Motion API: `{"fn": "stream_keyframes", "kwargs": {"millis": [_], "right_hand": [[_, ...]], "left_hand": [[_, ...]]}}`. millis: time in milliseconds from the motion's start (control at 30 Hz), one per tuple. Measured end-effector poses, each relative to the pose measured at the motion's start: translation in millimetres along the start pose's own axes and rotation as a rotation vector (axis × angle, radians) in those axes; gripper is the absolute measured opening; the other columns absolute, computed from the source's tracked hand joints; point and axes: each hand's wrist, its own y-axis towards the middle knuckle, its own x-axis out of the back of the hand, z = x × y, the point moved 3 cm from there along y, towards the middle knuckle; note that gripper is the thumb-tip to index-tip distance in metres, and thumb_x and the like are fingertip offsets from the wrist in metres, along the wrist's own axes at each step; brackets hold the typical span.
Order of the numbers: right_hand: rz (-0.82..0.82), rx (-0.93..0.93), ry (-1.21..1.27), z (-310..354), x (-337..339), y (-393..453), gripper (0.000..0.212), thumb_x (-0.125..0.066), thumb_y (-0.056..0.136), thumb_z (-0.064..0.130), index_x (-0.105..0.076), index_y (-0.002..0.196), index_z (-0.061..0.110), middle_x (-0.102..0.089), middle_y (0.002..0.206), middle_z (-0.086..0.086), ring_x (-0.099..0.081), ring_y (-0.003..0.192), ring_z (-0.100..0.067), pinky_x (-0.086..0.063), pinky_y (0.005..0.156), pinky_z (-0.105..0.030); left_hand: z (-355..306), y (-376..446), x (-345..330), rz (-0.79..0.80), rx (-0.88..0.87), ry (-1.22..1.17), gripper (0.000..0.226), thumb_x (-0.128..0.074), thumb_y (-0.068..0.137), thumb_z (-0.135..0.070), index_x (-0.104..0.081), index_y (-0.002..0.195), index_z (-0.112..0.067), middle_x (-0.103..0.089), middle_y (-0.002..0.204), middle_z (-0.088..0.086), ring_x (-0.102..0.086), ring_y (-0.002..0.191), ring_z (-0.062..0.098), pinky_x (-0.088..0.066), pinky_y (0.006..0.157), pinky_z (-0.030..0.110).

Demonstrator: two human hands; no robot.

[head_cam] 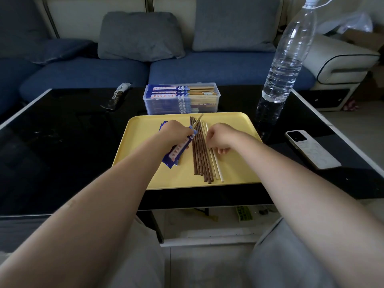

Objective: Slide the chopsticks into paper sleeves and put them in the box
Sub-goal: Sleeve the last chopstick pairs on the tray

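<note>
Gripping a blue paper sleeve point(180, 148) with a pale chopstick point(197, 120) poking from its far end, the left hand point(174, 133) hovers over the yellow tray point(234, 169); loose chopsticks point(201, 154) lie centre, the right hand point(220, 138) curls onto them, the filled box point(181, 98) behind

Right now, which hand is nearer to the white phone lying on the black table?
Right. The right hand rests over the loose chopsticks on the yellow tray, with the white phone off to its right. The left hand, holding a blue paper sleeve, sits farther left.
</note>
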Motion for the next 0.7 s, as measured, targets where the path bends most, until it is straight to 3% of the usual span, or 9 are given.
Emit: {"fn": "stream_keyframes", "kwargs": {"millis": [100, 267, 433, 533, 700], "right_hand": [[-0.029, -0.011, -0.093, 4, -5, 2, 0.017, -0.057, 0.097, 0.018, -0.062, 0.110, 0.009, -0.068, 0.080, -0.010, -0.060, 0.055, -0.017, -0.050, 0.049, -0.025], [-0.081, -0.031, -0.195, 8, -5, 3, 0.018, -0.063, 0.093, 0.024, -0.061, 0.103, 0.010, -0.063, 0.083, -0.008, -0.064, 0.069, -0.020, -0.051, 0.060, -0.028], [-0.080, -0.071, -0.279, 10, -5, 2, 0.023, -0.068, 0.091, 0.029, -0.054, 0.088, 0.011, -0.056, 0.083, -0.006, -0.060, 0.078, -0.021, -0.049, 0.069, -0.030], [-0.132, -0.074, -0.286, 11, -9, 3, 0.016, -0.064, 0.093, 0.024, -0.060, 0.102, 0.012, -0.052, 0.082, -0.005, -0.059, 0.085, -0.023, -0.048, 0.072, -0.031], [-0.160, -0.103, -0.254, 12, -12, 2, 0.021, -0.062, 0.095, 0.017, -0.062, 0.113, 0.007, -0.048, 0.078, -0.006, -0.057, 0.086, -0.024, -0.049, 0.075, -0.031]], "left_hand": [[2, 2, 0, 0.004, 0.001, 0.064, 0.037, -0.065, 0.091, -0.046, -0.058, 0.103, -0.011, -0.073, 0.092, 0.007, -0.071, 0.079, 0.020, -0.059, 0.079, 0.032], [4, 0, -1, 0.055, 0.024, 0.028, 0.037, -0.066, 0.092, -0.043, -0.059, 0.105, -0.009, -0.074, 0.087, 0.007, -0.069, 0.064, 0.016, -0.056, 0.060, 0.026], [6, 1, -5, 0.068, 0.036, 0.000, 0.040, -0.069, 0.090, -0.042, -0.057, 0.110, -0.010, -0.073, 0.100, 0.011, -0.073, 0.087, 0.023, -0.059, 0.085, 0.036], [7, 1, -6, 0.075, 0.045, -0.042, 0.043, -0.071, 0.087, -0.043, -0.056, 0.112, -0.011, -0.073, 0.102, 0.012, -0.074, 0.089, 0.025, -0.059, 0.088, 0.039], [8, 1, -6, 0.074, 0.061, -0.081, 0.044, -0.072, 0.088, -0.043, -0.055, 0.112, -0.011, -0.073, 0.101, 0.012, -0.074, 0.087, 0.024, -0.059, 0.086, 0.038]]}}
